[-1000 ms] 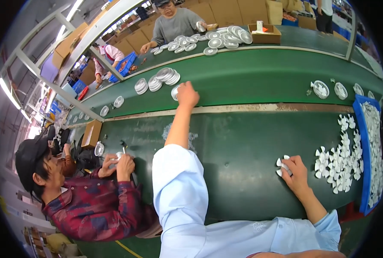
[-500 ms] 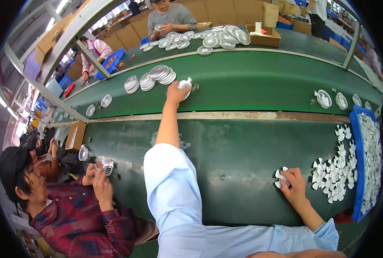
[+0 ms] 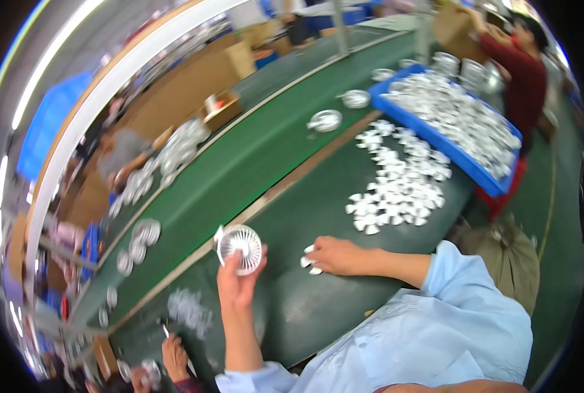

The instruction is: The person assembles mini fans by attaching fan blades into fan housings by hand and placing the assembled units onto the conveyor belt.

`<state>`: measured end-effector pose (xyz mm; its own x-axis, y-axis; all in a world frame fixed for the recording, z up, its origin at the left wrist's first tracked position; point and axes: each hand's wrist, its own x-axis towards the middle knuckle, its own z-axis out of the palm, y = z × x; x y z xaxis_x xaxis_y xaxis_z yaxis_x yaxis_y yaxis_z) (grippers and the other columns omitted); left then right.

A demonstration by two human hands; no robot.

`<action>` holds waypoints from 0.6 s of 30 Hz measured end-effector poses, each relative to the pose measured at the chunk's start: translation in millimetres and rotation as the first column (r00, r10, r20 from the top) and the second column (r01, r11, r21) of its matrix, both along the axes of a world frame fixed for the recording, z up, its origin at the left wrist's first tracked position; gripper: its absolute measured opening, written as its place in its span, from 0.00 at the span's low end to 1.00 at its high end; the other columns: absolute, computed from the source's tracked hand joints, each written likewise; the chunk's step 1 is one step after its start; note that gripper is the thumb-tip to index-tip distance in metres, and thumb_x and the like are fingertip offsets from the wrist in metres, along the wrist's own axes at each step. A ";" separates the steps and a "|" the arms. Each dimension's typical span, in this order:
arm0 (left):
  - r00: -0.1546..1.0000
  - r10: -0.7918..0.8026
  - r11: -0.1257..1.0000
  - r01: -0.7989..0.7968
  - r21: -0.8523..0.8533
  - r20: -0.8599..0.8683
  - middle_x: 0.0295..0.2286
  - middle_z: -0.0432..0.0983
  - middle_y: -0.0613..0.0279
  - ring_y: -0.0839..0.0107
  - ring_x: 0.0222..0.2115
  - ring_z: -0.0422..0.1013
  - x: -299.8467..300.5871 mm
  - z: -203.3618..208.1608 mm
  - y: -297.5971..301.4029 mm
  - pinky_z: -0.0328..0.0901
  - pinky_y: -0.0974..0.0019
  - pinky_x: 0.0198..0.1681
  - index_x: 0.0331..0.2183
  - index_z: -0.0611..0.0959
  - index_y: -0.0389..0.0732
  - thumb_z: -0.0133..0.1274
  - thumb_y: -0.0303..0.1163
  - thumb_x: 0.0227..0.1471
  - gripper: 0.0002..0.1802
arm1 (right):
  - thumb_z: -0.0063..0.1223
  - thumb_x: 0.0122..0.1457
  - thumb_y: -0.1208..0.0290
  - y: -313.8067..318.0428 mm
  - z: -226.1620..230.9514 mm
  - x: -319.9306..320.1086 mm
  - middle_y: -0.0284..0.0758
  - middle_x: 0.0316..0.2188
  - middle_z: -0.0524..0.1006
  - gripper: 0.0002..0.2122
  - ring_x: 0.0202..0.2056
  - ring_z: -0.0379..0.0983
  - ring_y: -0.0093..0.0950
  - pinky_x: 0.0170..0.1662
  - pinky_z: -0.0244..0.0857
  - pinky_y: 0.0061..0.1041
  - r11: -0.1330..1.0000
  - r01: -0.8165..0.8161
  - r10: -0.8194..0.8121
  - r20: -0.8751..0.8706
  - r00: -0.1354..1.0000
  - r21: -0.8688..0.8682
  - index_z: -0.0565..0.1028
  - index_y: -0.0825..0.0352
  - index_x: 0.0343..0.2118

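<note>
In my left hand [image 3: 237, 283] is a round white fan housing [image 3: 247, 241] with radial slots, raised over the dark green work table [image 3: 298, 295]. The fingers close round its lower edge, and a small part sticks out at its upper left. My right hand [image 3: 336, 255] is low at the table, to the right of the housing. Its fingers are closed on a small white fan blade [image 3: 307, 262], whose rounded lobes show past the fingertips. A pile of the same white fan blades [image 3: 396, 190] lies beyond my right hand.
A blue tray [image 3: 449, 147] full of white blades stands at the far right. More housings [image 3: 324, 120] sit on the green conveyor belt [image 3: 265, 154] behind the table. A co-worker's hand [image 3: 174, 357] is at lower left; a person in dark red [image 3: 518, 72] is at far right.
My view has swung to the right. My left hand has come back from the conveyor with the fan housing and holds it over the table. My right hand still grips the fan blade.
</note>
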<state>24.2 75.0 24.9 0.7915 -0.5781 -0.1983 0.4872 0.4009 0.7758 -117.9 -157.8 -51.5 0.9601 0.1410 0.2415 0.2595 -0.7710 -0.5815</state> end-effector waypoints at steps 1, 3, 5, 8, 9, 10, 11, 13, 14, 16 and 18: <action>1.000 -0.029 1.000 0.029 0.007 0.001 0.47 0.73 0.45 0.43 0.47 0.72 -15.2 -4.5 -1.8 0.74 0.48 0.45 0.54 0.69 0.34 0.50 0.30 0.58 0.23 | 0.54 0.54 0.71 -2.5 5.0 -2.8 0.41 0.37 0.70 0.12 0.42 0.70 0.40 0.41 0.69 0.38 0.999 0.053 -0.053 0.010 0.999 0.002 0.76 0.61 0.42; 0.998 -0.063 0.998 0.063 0.006 -0.020 0.45 0.74 0.44 0.44 0.44 0.74 -41.4 -11.6 -16.8 0.77 0.52 0.40 0.53 0.69 0.33 0.49 0.30 0.59 0.21 | 0.54 0.53 0.72 -9.5 13.6 -13.9 0.43 0.36 0.70 0.11 0.40 0.70 0.41 0.39 0.70 0.39 0.993 -0.070 0.065 -0.062 0.996 -0.097 0.76 0.64 0.41; 0.994 -0.071 0.998 0.070 -0.008 -0.087 0.43 0.75 0.44 0.45 0.43 0.75 -55.8 -19.7 -32.3 0.77 0.52 0.39 0.52 0.69 0.32 0.48 0.30 0.60 0.20 | 0.54 0.53 0.72 -14.9 24.0 -32.7 0.43 0.36 0.70 0.11 0.39 0.71 0.41 0.39 0.70 0.40 0.993 -0.028 0.022 -0.056 0.998 -0.118 0.75 0.65 0.40; 0.993 -0.057 0.998 0.056 -0.012 -0.100 0.43 0.75 0.45 0.47 0.43 0.75 -65.0 -32.7 -46.0 0.77 0.52 0.39 0.51 0.70 0.32 0.49 0.30 0.60 0.19 | 0.54 0.51 0.72 -18.4 26.3 -44.7 0.43 0.36 0.70 0.13 0.38 0.73 0.44 0.38 0.70 0.41 0.986 0.018 -0.038 -0.118 0.992 -0.163 0.75 0.66 0.41; 0.993 -0.068 0.998 0.067 -0.012 -0.096 0.43 0.75 0.45 0.47 0.43 0.75 -66.4 -37.8 -47.8 0.77 0.52 0.39 0.51 0.70 0.32 0.49 0.30 0.60 0.19 | 0.55 0.50 0.71 -19.0 26.2 -47.0 0.43 0.37 0.71 0.14 0.37 0.73 0.46 0.38 0.69 0.42 0.982 0.040 -0.075 -0.182 0.980 -0.186 0.74 0.65 0.42; 0.998 -0.032 0.999 0.033 0.018 -0.057 0.43 0.75 0.46 0.47 0.43 0.75 -66.8 -44.0 -48.9 0.77 0.52 0.39 0.50 0.71 0.32 0.49 0.29 0.59 0.19 | 0.55 0.50 0.71 -22.0 26.7 -50.4 0.43 0.37 0.71 0.14 0.37 0.73 0.46 0.38 0.69 0.42 0.981 0.051 -0.085 -0.179 0.980 -0.185 0.74 0.65 0.42; 1.000 0.008 0.999 -0.008 0.046 -0.018 0.43 0.75 0.46 0.48 0.43 0.75 -66.2 -50.1 -46.9 0.77 0.52 0.39 0.50 0.71 0.32 0.49 0.29 0.59 0.18 | 0.56 0.51 0.70 -24.3 31.8 -53.5 0.43 0.36 0.71 0.14 0.35 0.74 0.46 0.37 0.70 0.42 0.980 0.020 -0.061 -0.200 0.978 -0.200 0.74 0.65 0.42; 1.000 0.020 0.998 -0.019 0.065 -0.012 0.42 0.75 0.47 0.49 0.43 0.76 -64.7 -58.6 -41.1 0.77 0.52 0.38 0.49 0.71 0.32 0.49 0.28 0.59 0.18 | 0.56 0.52 0.68 -26.3 43.4 -57.8 0.43 0.35 0.71 0.14 0.34 0.75 0.45 0.36 0.70 0.42 0.977 -0.009 -0.040 -0.224 0.974 -0.212 0.74 0.64 0.41; 0.999 0.040 0.996 -0.039 0.082 -0.009 0.42 0.76 0.48 0.51 0.42 0.76 -65.7 -63.8 -38.2 0.77 0.52 0.38 0.49 0.71 0.31 0.49 0.27 0.59 0.17 | 0.58 0.52 0.66 -23.7 57.1 -62.5 0.43 0.35 0.71 0.13 0.34 0.75 0.45 0.36 0.70 0.42 0.992 -0.001 -0.020 -0.160 0.987 -0.129 0.74 0.65 0.39; 0.995 0.066 0.989 -0.074 0.128 0.070 0.42 0.76 0.50 0.57 0.41 0.77 -69.7 -72.9 -40.0 0.77 0.55 0.39 0.49 0.72 0.32 0.49 0.29 0.60 0.17 | 0.59 0.52 0.64 -13.4 70.1 -64.1 0.43 0.34 0.71 0.13 0.35 0.74 0.45 0.36 0.70 0.42 0.999 -0.004 0.000 -0.099 0.995 -0.045 0.74 0.66 0.37; 1.000 0.027 0.993 -0.029 0.112 0.014 0.42 0.76 0.52 0.61 0.40 0.77 -78.0 -65.3 -51.8 0.76 0.58 0.38 0.49 0.72 0.34 0.47 0.33 0.62 0.17 | 0.59 0.52 0.64 0.5 73.7 -57.7 0.42 0.33 0.70 0.13 0.33 0.74 0.43 0.34 0.69 0.41 0.992 0.088 -0.097 0.105 0.990 0.088 0.73 0.66 0.36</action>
<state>-53.8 23.1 -40.5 0.8100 -0.5302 -0.2503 0.4666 0.3244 0.8228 -175.5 -157.3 22.2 0.9353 0.0279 0.3527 0.2548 -0.7448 -0.6167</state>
